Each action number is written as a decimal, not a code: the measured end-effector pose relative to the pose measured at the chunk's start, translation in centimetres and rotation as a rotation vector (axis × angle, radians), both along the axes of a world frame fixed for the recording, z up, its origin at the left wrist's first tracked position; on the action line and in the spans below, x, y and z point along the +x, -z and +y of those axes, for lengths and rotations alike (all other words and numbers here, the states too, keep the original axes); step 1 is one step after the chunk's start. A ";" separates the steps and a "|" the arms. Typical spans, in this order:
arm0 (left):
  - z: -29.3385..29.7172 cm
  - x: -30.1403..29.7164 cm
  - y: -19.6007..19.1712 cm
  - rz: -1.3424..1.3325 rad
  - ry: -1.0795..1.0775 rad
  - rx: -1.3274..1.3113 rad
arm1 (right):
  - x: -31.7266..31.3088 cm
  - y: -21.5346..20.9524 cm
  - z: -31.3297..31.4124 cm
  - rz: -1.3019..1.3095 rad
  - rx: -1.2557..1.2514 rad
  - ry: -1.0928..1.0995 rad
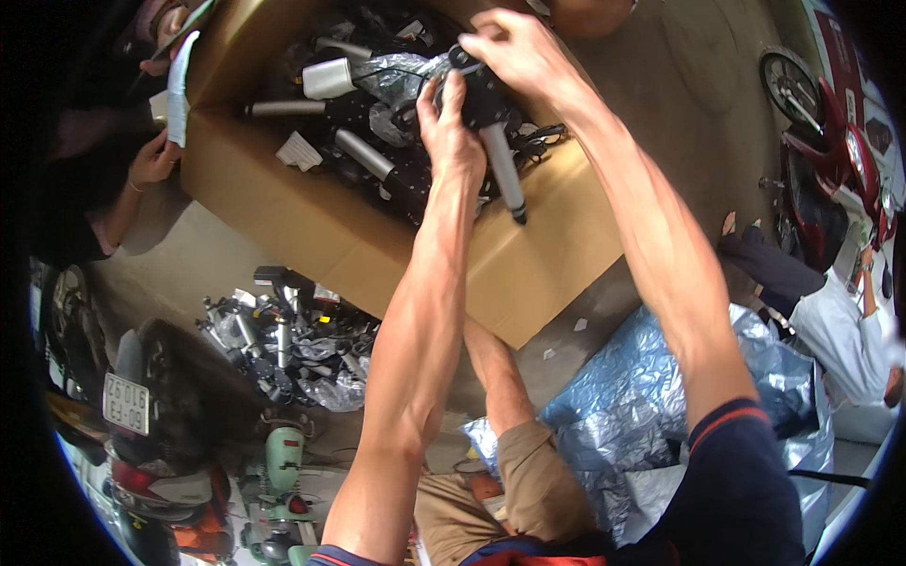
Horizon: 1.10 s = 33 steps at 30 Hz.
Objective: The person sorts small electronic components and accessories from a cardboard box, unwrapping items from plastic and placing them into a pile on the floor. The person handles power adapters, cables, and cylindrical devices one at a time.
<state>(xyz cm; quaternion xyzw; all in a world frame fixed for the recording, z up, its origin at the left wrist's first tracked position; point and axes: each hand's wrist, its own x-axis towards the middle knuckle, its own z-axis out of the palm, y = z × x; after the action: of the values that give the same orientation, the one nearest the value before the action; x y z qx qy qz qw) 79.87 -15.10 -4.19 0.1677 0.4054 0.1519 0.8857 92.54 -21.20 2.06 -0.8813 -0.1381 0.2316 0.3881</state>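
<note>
Over a large open cardboard box [283, 212], both hands hold a black part with a silver tube [503, 174] that slants down to a black tip. My left hand [451, 132] is closed around the black upper portion, thumb and fingers raised. My right hand [519, 52] is closed at the top of the same part, fingers bent by a black ring-like piece [461, 57]; its exact grip is partly hidden. Inside the box lie more silver tubes [363, 153], black pieces, clear plastic wrapping [392, 80] and a white cylinder-like piece [327, 79].
A heap of similar silver and black parts [283, 335] lies on the floor at left. Silvery-blue sheeting [613, 396] spreads at right. Parked motorbikes [151, 406] stand at lower left, and a red one [826, 160] at right. People are at far left and right.
</note>
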 end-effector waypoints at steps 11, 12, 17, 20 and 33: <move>-2.5 2.0 3.3 0.265 0.190 0.153 | -4.9 9.7 -7.6 -0.206 -0.167 0.074; -2.4 0.3 2.3 0.290 0.221 0.187 | -5.1 10.1 -8.1 -0.352 -0.256 0.061; -0.3 -13.5 -1.9 0.498 0.624 0.987 | -4.4 15.1 -6.8 -0.160 -0.299 0.114; 1.4 -21.8 -5.5 0.382 0.578 0.761 | -2.9 21.6 -8.7 -0.393 -0.816 -0.110; 9.8 -73.2 5.2 1.892 0.496 0.471 | -39.6 -1.1 8.7 0.635 -0.283 -0.553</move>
<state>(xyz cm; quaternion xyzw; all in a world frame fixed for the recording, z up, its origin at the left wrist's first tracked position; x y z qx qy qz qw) 6.63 -5.28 -9.41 0.4701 0.8556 -0.1562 0.1504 52.90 -12.45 3.18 -0.7408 -0.2097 0.6026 0.2100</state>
